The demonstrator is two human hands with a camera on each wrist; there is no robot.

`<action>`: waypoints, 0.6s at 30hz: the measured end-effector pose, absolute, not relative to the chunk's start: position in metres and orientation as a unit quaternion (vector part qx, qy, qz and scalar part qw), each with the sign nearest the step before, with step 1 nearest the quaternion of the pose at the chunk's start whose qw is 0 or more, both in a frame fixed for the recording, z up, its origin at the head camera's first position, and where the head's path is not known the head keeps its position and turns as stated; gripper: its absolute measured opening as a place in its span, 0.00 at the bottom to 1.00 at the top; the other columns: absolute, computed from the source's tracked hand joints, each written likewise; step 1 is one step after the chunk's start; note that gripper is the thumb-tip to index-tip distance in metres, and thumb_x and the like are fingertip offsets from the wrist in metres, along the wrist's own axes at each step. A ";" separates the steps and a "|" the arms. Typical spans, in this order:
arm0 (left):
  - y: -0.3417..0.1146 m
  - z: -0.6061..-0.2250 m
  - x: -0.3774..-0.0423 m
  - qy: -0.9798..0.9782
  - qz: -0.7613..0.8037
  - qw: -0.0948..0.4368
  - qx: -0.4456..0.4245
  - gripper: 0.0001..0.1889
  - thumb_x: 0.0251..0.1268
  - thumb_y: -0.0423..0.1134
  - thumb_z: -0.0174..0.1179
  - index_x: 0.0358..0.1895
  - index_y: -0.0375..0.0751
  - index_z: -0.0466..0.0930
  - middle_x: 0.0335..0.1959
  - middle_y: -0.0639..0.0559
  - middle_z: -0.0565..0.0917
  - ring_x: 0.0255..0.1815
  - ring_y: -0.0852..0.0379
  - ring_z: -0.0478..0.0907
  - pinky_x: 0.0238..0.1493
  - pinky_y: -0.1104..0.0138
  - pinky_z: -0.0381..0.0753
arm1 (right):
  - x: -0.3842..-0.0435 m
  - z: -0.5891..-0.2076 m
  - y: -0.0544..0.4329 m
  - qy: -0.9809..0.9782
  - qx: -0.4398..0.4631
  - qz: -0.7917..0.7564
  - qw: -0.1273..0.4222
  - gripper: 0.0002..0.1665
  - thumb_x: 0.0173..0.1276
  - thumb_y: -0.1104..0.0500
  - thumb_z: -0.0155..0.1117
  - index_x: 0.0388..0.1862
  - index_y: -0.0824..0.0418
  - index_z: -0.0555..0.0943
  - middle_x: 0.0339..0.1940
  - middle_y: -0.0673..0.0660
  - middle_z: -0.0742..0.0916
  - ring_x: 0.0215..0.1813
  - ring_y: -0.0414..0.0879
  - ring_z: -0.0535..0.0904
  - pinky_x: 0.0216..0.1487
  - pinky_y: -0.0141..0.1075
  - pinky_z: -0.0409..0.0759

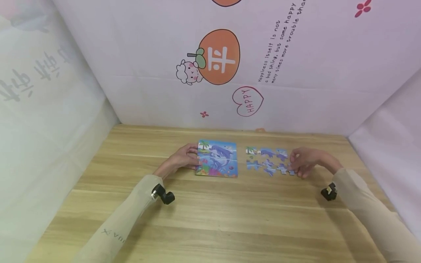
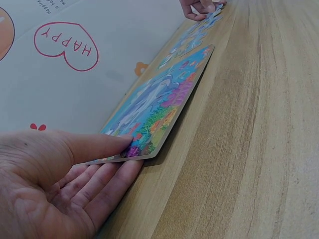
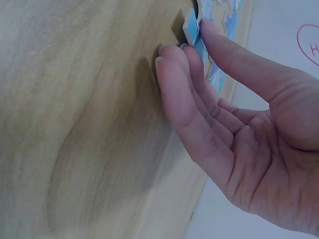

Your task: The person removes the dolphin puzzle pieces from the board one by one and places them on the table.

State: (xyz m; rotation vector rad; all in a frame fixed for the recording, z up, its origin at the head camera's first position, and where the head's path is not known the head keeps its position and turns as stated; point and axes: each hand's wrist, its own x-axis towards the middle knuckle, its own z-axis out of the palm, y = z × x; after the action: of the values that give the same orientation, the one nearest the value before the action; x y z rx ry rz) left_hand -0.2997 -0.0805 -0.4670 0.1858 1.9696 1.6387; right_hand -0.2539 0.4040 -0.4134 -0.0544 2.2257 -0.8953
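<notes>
A square dolphin picture board (image 1: 217,159) lies on the left of the work area. My left hand (image 1: 182,157) pinches its left edge, thumb on top and fingers beneath, and the left wrist view shows this edge slightly raised off the table. To the board's right, several jigsaw pieces (image 1: 267,153) with dolphin and palm tree parts are laid in two rows. At the right end of the lower row, my right hand (image 1: 306,162) pinches a blue jigsaw piece (image 3: 192,29) between thumb and fingertips. The fingers partly hide that piece.
The wooden table (image 1: 230,219) stretches out in front of both hands. A white printed cloth (image 1: 148,65) hangs behind it, with more cloth at both sides. Small black cameras (image 1: 163,194) are worn on the wrists.
</notes>
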 end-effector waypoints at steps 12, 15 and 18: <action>-0.082 -0.468 -0.300 0.733 0.614 0.283 0.079 0.42 0.66 0.24 0.68 0.79 0.34 0.56 0.74 0.34 0.66 0.50 0.50 0.82 0.47 0.65 0.94 | -0.242 -0.399 0.379 0.918 -0.018 -0.245 0.311 0.23 0.73 0.52 0.72 0.43 0.70 0.72 0.33 0.61 0.82 0.31 0.49 0.83 0.34 0.40 0.92; -0.082 -0.469 -0.299 0.731 0.616 0.283 0.080 0.42 0.65 0.24 0.68 0.80 0.35 0.56 0.74 0.34 0.65 0.48 0.50 0.83 0.47 0.65 0.94 | -0.243 -0.399 0.381 0.917 -0.025 -0.245 0.313 0.23 0.75 0.51 0.70 0.44 0.70 0.73 0.33 0.59 0.82 0.32 0.48 0.81 0.34 0.39 0.90; -0.082 -0.470 -0.298 0.731 0.616 0.282 0.079 0.43 0.65 0.24 0.69 0.80 0.35 0.56 0.74 0.35 0.65 0.45 0.51 0.84 0.47 0.66 0.94 | -0.245 -0.399 0.385 0.920 -0.033 -0.241 0.307 0.24 0.75 0.50 0.69 0.45 0.70 0.74 0.34 0.60 0.83 0.35 0.49 0.82 0.36 0.41 0.92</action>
State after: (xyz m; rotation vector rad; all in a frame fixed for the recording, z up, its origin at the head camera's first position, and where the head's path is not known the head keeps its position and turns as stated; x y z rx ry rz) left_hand -0.2984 -0.0821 -0.4697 0.2124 1.9584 1.6503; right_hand -0.2448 0.3845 -0.3987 -0.0868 2.4336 -0.6372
